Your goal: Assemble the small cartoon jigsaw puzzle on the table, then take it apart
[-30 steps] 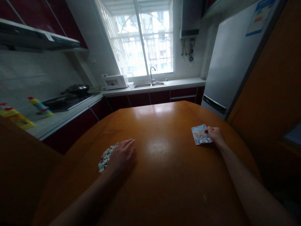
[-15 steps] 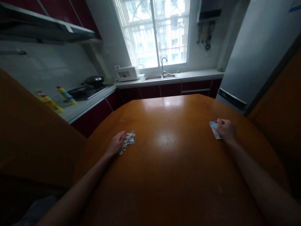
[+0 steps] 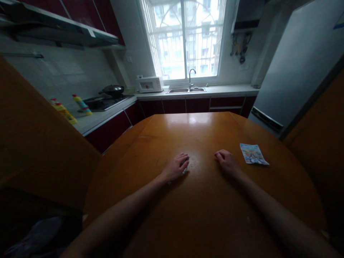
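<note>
My left hand (image 3: 175, 167) lies palm down over a pile of small jigsaw puzzle pieces (image 3: 185, 171), near the middle of the wooden table. Its fingers reach forward over the pile, and most pieces are hidden beneath it. A few show by the thumb, with a stray bit near the wrist. To the right, my right hand (image 3: 227, 162) hovers at or just above the tabletop, fingers curled in, with nothing visible in them. Beyond it a blue printed paper sheet (image 3: 253, 154) lies face up, slightly creased, apart from the hand.
The table (image 3: 199, 204) is brown, glossy and angled at its far corners. Past it runs a counter with a sink (image 3: 177, 91), a microwave (image 3: 149, 85) and a wok (image 3: 113, 90) on the stove. Yellow bottles (image 3: 81, 104) stand at left; a fridge (image 3: 301, 68) is at right.
My left hand has slid right, and the puzzle pieces have moved with it. My right hand has let go of the paper sheet and moved left, leaving the sheet fully visible.
</note>
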`<state>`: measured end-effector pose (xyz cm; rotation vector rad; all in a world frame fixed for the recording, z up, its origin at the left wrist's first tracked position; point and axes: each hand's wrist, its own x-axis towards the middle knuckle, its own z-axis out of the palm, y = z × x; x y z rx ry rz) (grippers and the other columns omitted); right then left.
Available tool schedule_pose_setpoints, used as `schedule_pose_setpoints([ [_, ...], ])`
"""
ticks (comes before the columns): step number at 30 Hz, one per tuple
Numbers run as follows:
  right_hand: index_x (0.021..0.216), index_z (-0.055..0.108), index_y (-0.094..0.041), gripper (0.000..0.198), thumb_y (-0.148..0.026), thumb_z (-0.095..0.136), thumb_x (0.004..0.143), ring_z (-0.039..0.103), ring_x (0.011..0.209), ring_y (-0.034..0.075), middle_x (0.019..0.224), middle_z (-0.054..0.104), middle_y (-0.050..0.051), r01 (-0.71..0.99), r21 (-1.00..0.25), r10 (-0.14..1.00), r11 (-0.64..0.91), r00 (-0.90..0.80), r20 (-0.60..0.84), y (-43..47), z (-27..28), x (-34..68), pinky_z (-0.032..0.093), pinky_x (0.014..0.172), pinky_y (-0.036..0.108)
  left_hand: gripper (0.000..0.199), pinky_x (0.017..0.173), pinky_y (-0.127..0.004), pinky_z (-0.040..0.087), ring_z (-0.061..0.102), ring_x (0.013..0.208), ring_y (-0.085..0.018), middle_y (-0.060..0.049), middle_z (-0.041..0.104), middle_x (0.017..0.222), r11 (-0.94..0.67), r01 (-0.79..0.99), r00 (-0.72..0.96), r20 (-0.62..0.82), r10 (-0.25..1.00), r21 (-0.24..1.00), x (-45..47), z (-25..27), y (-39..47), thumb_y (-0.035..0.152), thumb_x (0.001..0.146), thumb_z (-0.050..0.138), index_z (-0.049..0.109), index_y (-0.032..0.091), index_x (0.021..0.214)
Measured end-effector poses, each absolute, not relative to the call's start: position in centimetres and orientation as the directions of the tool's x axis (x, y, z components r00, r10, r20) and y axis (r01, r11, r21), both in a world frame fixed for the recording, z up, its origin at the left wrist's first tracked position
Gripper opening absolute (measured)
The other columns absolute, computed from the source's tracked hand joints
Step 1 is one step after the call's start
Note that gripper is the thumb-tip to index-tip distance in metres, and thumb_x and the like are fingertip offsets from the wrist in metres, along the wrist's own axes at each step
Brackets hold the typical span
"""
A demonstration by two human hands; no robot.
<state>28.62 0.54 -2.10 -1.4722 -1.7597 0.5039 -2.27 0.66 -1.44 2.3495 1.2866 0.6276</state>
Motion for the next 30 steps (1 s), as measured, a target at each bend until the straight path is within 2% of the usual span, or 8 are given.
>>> schedule_pose_setpoints([
  [3,0.085,0.069,-0.017,0.034,-0.038,0.045,0.097,0.063,0.090,0.022,0.093,0.070,0.011,0.649,-0.681,0.934,0.339,-0.148,0.324,-0.1,-1.9,28.0,0.046,0.085,0.034,0.049,0.121,-0.044,0.037,0.046,0.145,-0.025,-0.008,0.058,0.148,-0.597,0.581,0.611,0.188,0.769,0.553,3.1,-1.3,-1.6,0.047,0.101,0.051,0.062,0.020,0.141],
  [7,0.085,0.069,-0.018,0.031,-0.036,0.046,0.097,0.063,0.090,0.022,0.091,0.071,0.009,0.610,-0.718,0.937,0.335,-0.138,0.321,-0.4,-1.8,27.4,0.046,0.084,0.034,0.050,0.122,-0.049,0.034,0.040,0.149,-0.026,-0.011,0.052,0.153,-0.687,0.384,0.771,0.196,0.606,0.617,6.2,-0.4,-2.8,0.042,0.102,0.052,0.055,0.020,0.147],
  [9,0.086,0.070,-0.017,0.031,-0.035,0.047,0.097,0.064,0.088,0.022,0.091,0.072,0.010,0.571,-0.767,0.951,0.293,-0.091,0.295,-0.4,-1.9,27.2,0.047,0.082,0.034,0.047,0.122,-0.047,0.036,0.044,0.146,-0.024,-0.011,0.049,0.156,-0.656,0.346,0.758,0.213,0.617,0.671,5.5,0.0,-2.4,0.039,0.105,0.046,0.054,0.021,0.148],
  [11,0.087,0.071,-0.016,0.032,-0.036,0.048,0.097,0.065,0.087,0.023,0.090,0.072,0.011,0.543,-0.803,0.962,0.244,-0.032,0.271,-0.5,-2.1,26.9,0.048,0.081,0.034,0.044,0.120,-0.047,0.038,0.049,0.141,-0.024,-0.012,0.055,0.150,-0.627,0.383,0.693,0.238,0.681,0.678,3.9,0.4,-1.9,0.039,0.105,0.047,0.059,0.020,0.143],
  [14,0.089,0.071,-0.016,0.030,-0.036,0.049,0.097,0.066,0.088,0.023,0.091,0.073,0.010,0.520,-0.821,0.963,0.234,-0.007,0.270,-0.8,-2.2,26.7,0.048,0.081,0.034,0.036,0.109,-0.042,0.047,0.060,0.123,-0.024,-0.012,0.065,0.132,-0.650,0.401,0.698,0.244,0.673,0.645,1.0,0.7,-1.5,0.036,0.102,0.056,0.067,0.020,0.132],
  [17,0.093,0.072,-0.017,0.025,-0.032,0.052,0.095,0.066,0.088,0.022,0.094,0.073,0.009,0.509,-0.820,0.957,0.261,-0.026,0.288,-1.1,-2.2,26.7,0.048,0.080,0.033,0.026,0.098,-0.039,0.051,0.062,0.109,-0.023,-0.010,0.069,0.115,-0.678,0.432,0.695,0.260,0.671,0.595,-0.7,0.7,-2.0,0.033,0.100,0.061,0.074,0.022,0.119],
  [25,0.090,0.072,-0.018,0.018,-0.020,0.055,0.091,0.061,0.080,0.020,0.090,0.067,0.008,0.565,-0.755,0.942,0.333,-0.156,0.299,-2.1,-1.1,26.9,0.047,0.073,0.032,0.034,0.097,-0.041,0.047,0.059,0.106,-0.023,-0.008,0.066,0.112,-0.756,0.363,0.791,0.249,0.559,0.544,-0.8,0.4,-2.2,0.032,0.097,0.066,0.068,0.029,0.131],
  [30,0.088,0.073,-0.021,0.015,-0.026,0.059,0.092,0.062,0.078,0.020,0.091,0.068,0.007,0.640,-0.711,0.942,0.290,-0.321,0.096,-5.0,1.6,28.1,0.046,0.071,0.032,0.030,0.093,-0.039,0.049,0.060,0.102,-0.022,-0.008,0.067,0.108,-0.726,0.345,0.776,0.255,0.577,0.595,-1.0,0.2,-2.0,0.032,0.096,0.068,0.071,0.028,0.125],
])
